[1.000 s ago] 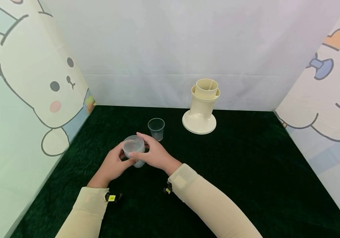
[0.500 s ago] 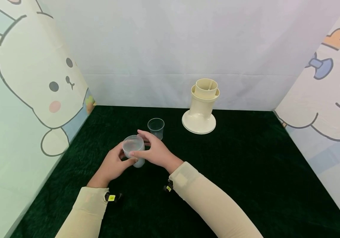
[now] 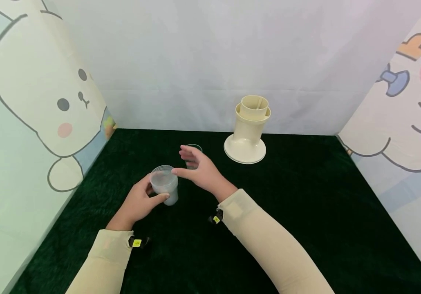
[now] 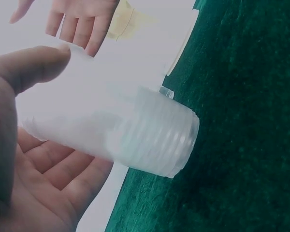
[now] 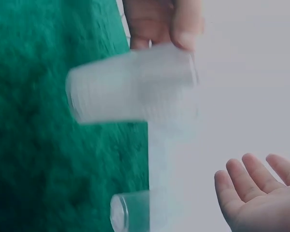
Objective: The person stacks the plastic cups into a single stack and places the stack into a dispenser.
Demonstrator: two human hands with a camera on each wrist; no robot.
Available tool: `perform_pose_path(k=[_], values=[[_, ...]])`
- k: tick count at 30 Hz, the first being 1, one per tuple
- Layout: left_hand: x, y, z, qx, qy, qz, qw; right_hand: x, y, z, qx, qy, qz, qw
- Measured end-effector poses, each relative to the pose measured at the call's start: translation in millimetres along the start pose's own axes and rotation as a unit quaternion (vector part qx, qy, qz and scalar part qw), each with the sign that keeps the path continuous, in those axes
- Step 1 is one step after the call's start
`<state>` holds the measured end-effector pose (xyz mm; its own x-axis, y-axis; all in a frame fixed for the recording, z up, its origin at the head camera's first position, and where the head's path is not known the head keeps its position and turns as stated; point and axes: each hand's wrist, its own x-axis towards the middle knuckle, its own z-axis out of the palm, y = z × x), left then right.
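A stack of clear plastic cups (image 3: 167, 185) stands upright in my left hand (image 3: 137, 206), which grips its side between thumb and fingers. Nested ridges of several cups show along the stack in the left wrist view. My right hand (image 3: 208, 173) is off the stack, its fingers extended and holding nothing. Behind those fingers, and partly hidden by them in the head view, a single clear plastic cup (image 5: 130, 211) stands on the dark green cloth (image 3: 287, 212).
A cream plastic stand (image 3: 248, 136) with a round base and tube-like top stands at the back, right of the cups. A white curtain (image 3: 203, 53) hangs behind the cloth, and cartoon-printed panels (image 3: 23, 134) flank it.
My right hand has let go of the cup stack and moved up and right, towards the single cup. My left hand still holds the stack in almost the same spot.
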<state>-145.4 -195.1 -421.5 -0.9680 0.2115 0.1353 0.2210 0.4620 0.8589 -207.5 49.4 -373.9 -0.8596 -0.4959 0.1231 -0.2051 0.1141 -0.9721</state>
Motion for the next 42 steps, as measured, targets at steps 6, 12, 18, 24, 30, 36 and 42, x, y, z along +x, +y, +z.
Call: perform_pose_path(k=[6, 12, 18, 24, 30, 36, 42], values=[[1.3, -0.6, -1.6, 0.003, 0.001, -0.005, 1.0, 3.5, -6, -20, -0.018, 0.031, -0.019, 0.9992], [2.3, -1.6, -2.0, 0.002, -0.002, -0.008, 1.0, 6.9, -7, -41, -0.032, 0.055, -0.019, 0.9978], [2.6, -1.3, -2.6, 0.0, -0.002, -0.005, 1.0, 13.2, -4, -60, -0.068, 0.066, -0.01, 0.9954], [1.5, -2.4, -2.8, 0.001, -0.001, -0.005, 1.0, 19.9, -2, -72, -0.093, 0.076, 0.002, 0.9928], [1.6, -2.7, -1.4, 0.002, -0.004, -0.003, 1.0, 24.3, -3, -74, -0.103, 0.078, 0.012, 0.9916], [2.0, -2.6, -1.9, -0.004, -0.002, 0.0, 1.0, 31.2, -2, -72, -0.103, 0.074, 0.02, 0.9917], [0.9, -3.5, -1.8, -0.007, -0.001, 0.0, 1.0, 37.3, 6, -68, -0.11, 0.077, 0.025, 0.9906]])
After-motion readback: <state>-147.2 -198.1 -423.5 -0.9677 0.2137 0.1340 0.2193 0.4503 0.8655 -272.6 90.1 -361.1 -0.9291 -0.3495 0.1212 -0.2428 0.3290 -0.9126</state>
